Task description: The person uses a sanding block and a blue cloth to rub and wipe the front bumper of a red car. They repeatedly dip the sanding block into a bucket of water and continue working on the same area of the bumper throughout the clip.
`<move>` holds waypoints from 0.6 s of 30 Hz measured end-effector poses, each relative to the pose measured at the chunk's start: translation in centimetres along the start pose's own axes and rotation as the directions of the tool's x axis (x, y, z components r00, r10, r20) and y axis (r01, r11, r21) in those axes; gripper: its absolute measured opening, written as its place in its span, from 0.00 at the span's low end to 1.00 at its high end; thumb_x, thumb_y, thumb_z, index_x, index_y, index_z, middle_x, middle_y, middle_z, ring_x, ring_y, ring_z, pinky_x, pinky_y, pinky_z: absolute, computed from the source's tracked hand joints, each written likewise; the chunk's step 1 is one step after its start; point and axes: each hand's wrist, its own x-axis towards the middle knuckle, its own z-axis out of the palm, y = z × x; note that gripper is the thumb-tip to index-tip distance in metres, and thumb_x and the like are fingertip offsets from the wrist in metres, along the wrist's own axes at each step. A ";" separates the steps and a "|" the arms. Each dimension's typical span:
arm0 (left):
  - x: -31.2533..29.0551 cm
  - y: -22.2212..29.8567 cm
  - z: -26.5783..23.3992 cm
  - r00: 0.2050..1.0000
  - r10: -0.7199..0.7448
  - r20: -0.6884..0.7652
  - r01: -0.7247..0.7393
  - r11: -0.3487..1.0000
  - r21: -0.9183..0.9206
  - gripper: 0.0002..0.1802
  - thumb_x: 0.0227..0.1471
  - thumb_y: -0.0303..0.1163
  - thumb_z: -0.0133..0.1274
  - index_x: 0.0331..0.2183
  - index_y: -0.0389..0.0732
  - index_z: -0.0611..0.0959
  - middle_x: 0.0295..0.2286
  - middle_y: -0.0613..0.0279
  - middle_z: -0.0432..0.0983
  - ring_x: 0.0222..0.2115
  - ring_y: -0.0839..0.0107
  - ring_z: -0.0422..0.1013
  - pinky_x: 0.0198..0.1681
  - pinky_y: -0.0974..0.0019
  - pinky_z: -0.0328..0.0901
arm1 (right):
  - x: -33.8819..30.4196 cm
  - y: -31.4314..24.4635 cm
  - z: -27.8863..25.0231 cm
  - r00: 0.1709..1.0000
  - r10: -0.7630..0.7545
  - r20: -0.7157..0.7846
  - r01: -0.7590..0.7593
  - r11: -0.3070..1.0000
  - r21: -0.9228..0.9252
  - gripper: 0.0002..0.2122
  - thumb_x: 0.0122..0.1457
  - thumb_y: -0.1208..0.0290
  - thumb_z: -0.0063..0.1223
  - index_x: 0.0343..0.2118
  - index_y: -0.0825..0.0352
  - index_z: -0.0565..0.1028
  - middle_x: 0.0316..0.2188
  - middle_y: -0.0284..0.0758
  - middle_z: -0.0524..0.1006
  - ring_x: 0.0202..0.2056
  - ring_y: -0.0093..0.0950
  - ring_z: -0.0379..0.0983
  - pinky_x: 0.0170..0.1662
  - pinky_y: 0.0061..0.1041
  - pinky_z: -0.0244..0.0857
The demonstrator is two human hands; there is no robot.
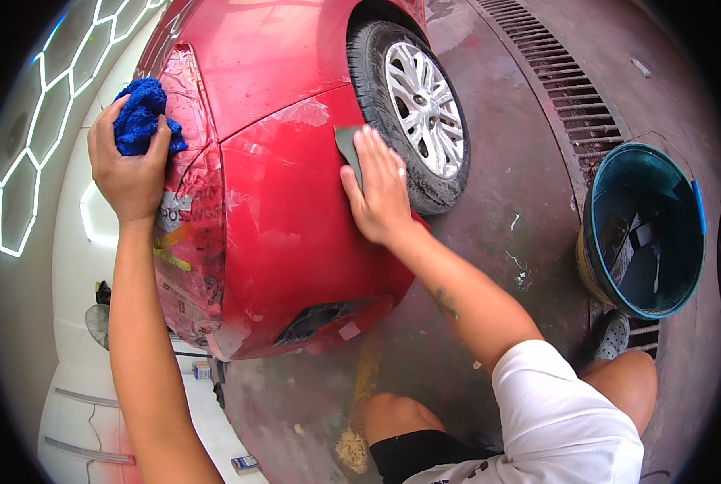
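Note:
My left hand (131,184) grips a crumpled blue cloth (141,113) between thumb and fingers, up against the plastic-covered, taped headlight area (189,105) of a red car. Further right, my right hand (379,194) lies with its fingers extended along a grey-green sheet of sandpaper (347,145), pressing it to the edge of the red bumper (288,185) beside the front wheel (425,109). Part of the sheet is hidden under the fingers. Paler, dull patches mark the bumper's upper edge near the fender seam.
A dark teal bucket (593,242) with a blue handle grip and dark water inside stands at my right. Behind it runs a metal floor drain grate (558,77). My clog-shod foot (613,335) is by the bucket. Hexagonal lights (23,153) line the left wall.

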 end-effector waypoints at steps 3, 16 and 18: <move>-0.5 -0.6 0.0 1.000 0.005 0.016 -0.005 1.000 -0.019 0.29 0.50 0.35 0.74 0.53 0.42 0.83 0.50 0.53 0.80 0.53 0.53 0.78 0.60 0.54 0.70 | 8.3 -0.8 -0.5 0.995 0.073 0.072 -0.078 0.995 0.067 0.32 0.77 0.50 0.43 0.72 0.73 0.62 0.69 0.56 0.70 0.72 0.50 0.63 0.73 0.52 0.52; -0.3 -0.7 -1.0 0.996 -0.047 0.074 0.045 0.999 0.028 0.30 0.41 0.32 0.73 0.47 0.42 0.79 0.51 0.51 0.77 0.53 0.47 0.74 0.60 0.49 0.68 | 6.3 -2.5 -0.1 0.980 -0.197 -0.013 0.197 0.979 0.055 0.22 0.74 0.65 0.52 0.66 0.68 0.71 0.68 0.46 0.72 0.70 0.47 0.67 0.71 0.46 0.57; -0.3 -0.5 -0.3 0.997 -0.056 0.054 0.055 0.998 0.021 0.29 0.41 0.32 0.73 0.47 0.42 0.79 0.51 0.51 0.77 0.53 0.47 0.74 0.60 0.49 0.68 | 6.1 -2.8 0.1 0.984 -0.180 0.001 0.180 0.983 0.027 0.24 0.75 0.63 0.49 0.69 0.68 0.70 0.71 0.48 0.69 0.72 0.47 0.62 0.72 0.49 0.54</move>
